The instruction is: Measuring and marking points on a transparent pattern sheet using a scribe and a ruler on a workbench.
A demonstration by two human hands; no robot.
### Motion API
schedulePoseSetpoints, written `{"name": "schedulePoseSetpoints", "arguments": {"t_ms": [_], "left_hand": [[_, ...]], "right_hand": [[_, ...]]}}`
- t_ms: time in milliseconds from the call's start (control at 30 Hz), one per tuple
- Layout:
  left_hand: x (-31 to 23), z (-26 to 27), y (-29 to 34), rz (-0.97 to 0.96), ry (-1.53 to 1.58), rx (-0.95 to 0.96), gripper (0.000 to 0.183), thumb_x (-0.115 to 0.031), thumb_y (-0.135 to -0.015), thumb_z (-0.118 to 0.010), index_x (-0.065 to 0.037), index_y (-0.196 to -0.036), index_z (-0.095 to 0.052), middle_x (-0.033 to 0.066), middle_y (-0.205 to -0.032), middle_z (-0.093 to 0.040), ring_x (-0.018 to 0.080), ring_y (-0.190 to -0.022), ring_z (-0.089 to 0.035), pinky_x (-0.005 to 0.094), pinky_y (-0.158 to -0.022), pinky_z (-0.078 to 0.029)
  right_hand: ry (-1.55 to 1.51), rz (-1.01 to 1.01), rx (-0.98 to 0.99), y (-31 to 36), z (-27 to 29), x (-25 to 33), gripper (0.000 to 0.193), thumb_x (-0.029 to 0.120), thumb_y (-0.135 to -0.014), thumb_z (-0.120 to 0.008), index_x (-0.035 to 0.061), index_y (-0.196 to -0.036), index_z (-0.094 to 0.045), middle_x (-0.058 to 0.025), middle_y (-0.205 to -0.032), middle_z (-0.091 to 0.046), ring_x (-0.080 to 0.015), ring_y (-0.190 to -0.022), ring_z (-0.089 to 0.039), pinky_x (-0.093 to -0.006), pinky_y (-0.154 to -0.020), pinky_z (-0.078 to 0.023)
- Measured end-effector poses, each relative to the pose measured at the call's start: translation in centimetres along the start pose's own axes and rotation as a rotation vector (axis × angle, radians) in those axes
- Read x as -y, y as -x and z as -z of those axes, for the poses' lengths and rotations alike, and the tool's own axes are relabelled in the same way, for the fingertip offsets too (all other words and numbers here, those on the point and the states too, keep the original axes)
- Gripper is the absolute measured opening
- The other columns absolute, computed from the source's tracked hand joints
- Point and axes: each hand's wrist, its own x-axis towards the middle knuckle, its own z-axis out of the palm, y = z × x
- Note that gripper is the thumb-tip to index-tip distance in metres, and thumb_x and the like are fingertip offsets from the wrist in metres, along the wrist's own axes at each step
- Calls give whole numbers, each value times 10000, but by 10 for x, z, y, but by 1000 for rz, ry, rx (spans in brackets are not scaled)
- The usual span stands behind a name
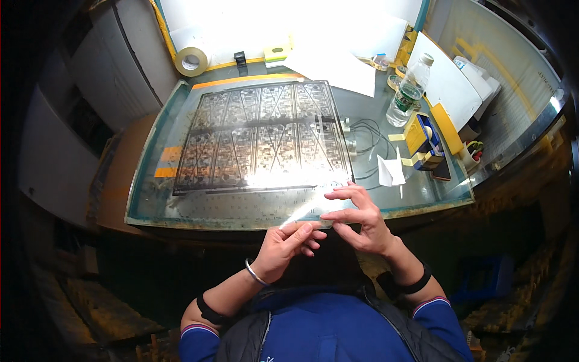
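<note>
While the patterned sheet (265,139) lies on the glass counter (229,208), a margin separates it from the front edge; left hand (280,248), curled, and right hand (369,228), half-spread, nearly meet there, grip not determinable; a bottle (410,96) stands right.

Just off the near edge of the desk (422,190), whatever the left hand (289,244) and right hand (360,226) may pinch is too small to tell, and most of the left palm is hidden. On the desk, glare washes out the near part of the patterned sheet (241,145), whose markings are too fine to follow. Behind the desk, the picture's top cuts off the bright panel (241,24); right of its near corner, a blue shape (482,274) blurs into darkness.
</note>
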Motion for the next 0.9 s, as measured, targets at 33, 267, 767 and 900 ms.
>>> {"name": "schedulePoseSetpoints", "arguments": {"t_ms": [33, 267, 767, 900], "left_hand": [[0, 0, 0, -3, 0, -1, 331, -232, -1028, -529, -1, -1245, -621, 113, -1065, -706, 116, -862, -650, 250, -753, -538], [-3, -1, -1, -20, -1, -4, 326, -229, -1029, -526, -1, -1241, -622, 110, -1054, -705, 111, -852, -645, 243, -749, -530], [-4, -2, -3, -26, -1, 24, 322, -231, -1028, -529, -9, -1241, -625, 98, -1046, -706, 103, -849, -640, 241, -748, -527], [-4, -2, -3, -26, 12, 37, 338, -243, -1025, -544, -9, -1256, -624, 84, -1060, -704, 84, -856, -628, 239, -762, -520]], "right_hand": [[15, 7, 4, 0, 1, 0, 314, 32, -754, -687, 171, -1029, -749, -102, -1214, -622, -291, -1174, -566, -534, -1089, -335], [90, 37, -29, -1, -1, 4, 375, 16, -739, -717, 203, -1064, -739, -108, -1224, -606, -283, -1176, -567, -555, -1095, -336], [88, 92, -142, -4, -10, 1, 314, 7, -727, -779, 171, -991, -736, -103, -1163, -629, -293, -1118, -597, -547, -1042, -403], [109, 96, -143, -5, -10, 2, 314, 1, -725, -777, 169, -987, -736, -105, -1163, -628, -295, -1116, -598, -545, -1036, -409]]}}
